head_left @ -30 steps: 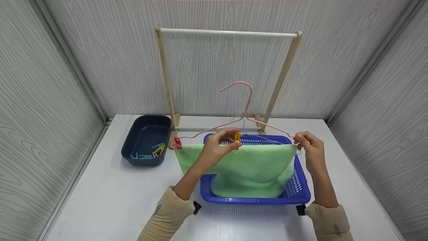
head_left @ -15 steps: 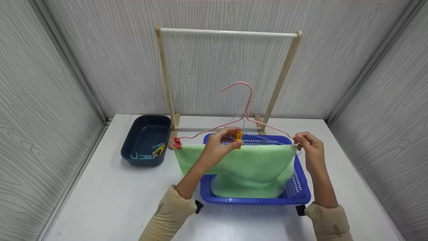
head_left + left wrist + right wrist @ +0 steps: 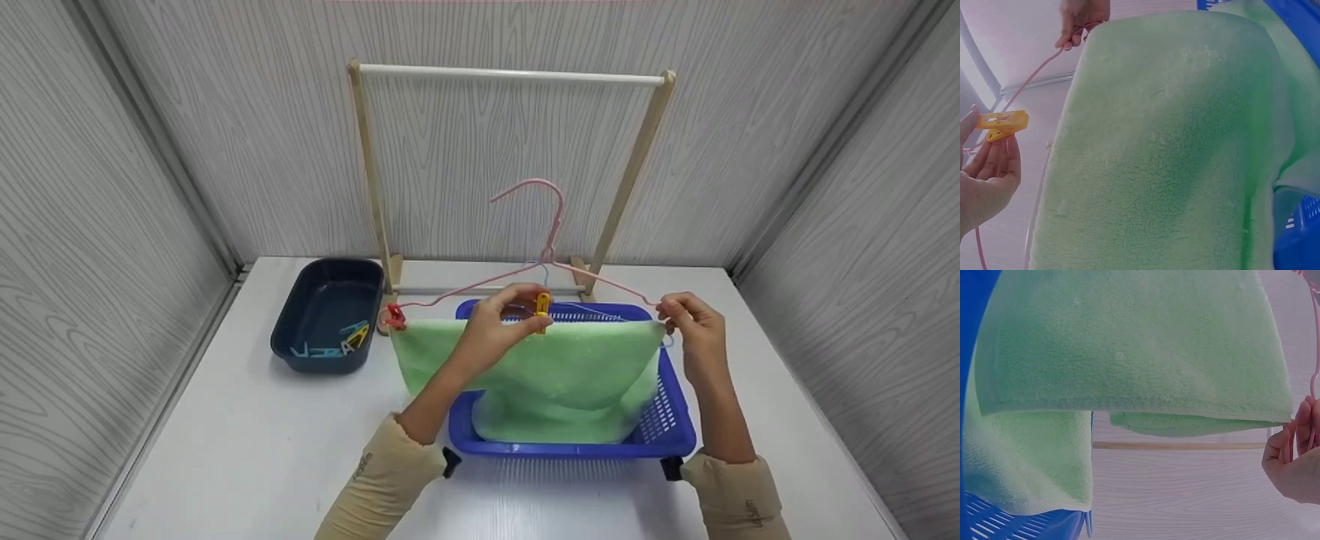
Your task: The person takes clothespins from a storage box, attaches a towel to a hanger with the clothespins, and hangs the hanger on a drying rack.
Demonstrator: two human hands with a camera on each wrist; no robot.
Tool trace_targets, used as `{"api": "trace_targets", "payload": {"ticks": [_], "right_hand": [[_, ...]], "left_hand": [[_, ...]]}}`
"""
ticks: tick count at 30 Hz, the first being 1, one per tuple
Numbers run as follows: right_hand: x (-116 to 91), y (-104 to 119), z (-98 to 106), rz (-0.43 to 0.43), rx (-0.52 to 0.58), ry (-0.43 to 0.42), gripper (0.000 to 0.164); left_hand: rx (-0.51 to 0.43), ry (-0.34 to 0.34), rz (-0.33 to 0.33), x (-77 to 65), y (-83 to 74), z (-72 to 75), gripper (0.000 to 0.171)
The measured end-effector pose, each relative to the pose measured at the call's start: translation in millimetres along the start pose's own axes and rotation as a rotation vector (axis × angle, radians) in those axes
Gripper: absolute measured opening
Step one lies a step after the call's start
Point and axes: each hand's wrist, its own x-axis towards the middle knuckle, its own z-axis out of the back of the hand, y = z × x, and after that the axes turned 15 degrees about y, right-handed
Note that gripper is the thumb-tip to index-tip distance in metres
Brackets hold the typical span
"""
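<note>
A green towel (image 3: 570, 360) hangs folded over the pink hanger (image 3: 555, 225), above the blue basket. My left hand (image 3: 487, 334) pinches a yellow clothespin (image 3: 541, 311) between thumb and fingers, over the middle of the towel's top edge. In the left wrist view the clothespin (image 3: 1005, 122) stands apart from the towel. My right hand (image 3: 696, 326) pinches the hanger's right end together with the towel's corner; the right wrist view shows the towel corner between the fingers (image 3: 1279, 441). A red clothespin (image 3: 395, 318) clamps the towel's left corner to the hanger.
A dark blue tub (image 3: 330, 300) at the left holds several clothespins. Under the towel stands the blue basket (image 3: 574, 450), with another green towel and a pale blue hanger (image 3: 546, 276). Behind rises a drying rack (image 3: 510, 73) with a white rod.
My left hand has moved slightly to the right with the yellow clothespin. The hanger and towel have shifted a little to the left, and my right hand keeps its hold.
</note>
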Motion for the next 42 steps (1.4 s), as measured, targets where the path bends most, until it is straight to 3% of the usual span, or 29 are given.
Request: {"api": "trace_targets", "payload": {"ticks": [2,4,9,17,29,42], "right_hand": [[0,0,0,0.008,0.009,0.001,0.017],[0,0,-1,0.009,0.007,0.000,0.017],[0,1,-2,0.011,0.005,0.001,0.017],[0,0,-2,0.007,0.021,0.008,0.017],[-1,0,-1,0.005,-0.003,0.000,0.019],[-2,-2,-2,0.004,0.007,-0.032,0.019]], "left_hand": [[-0.003,0.000,-0.003,2.4,9.4,-0.7,0.036],[-0.004,0.002,0.010,2.6,7.7,-1.4,0.036],[-0.009,0.010,0.022,-1.5,-16.2,-2.5,0.035],[0.009,0.004,-0.008,-1.2,-13.8,-5.3,0.034],[-0.001,0.003,0.005,1.0,-14.7,-9.4,0.033],[-0.013,0.018,-0.045,3.4,-9.4,-11.2,0.033]]}}
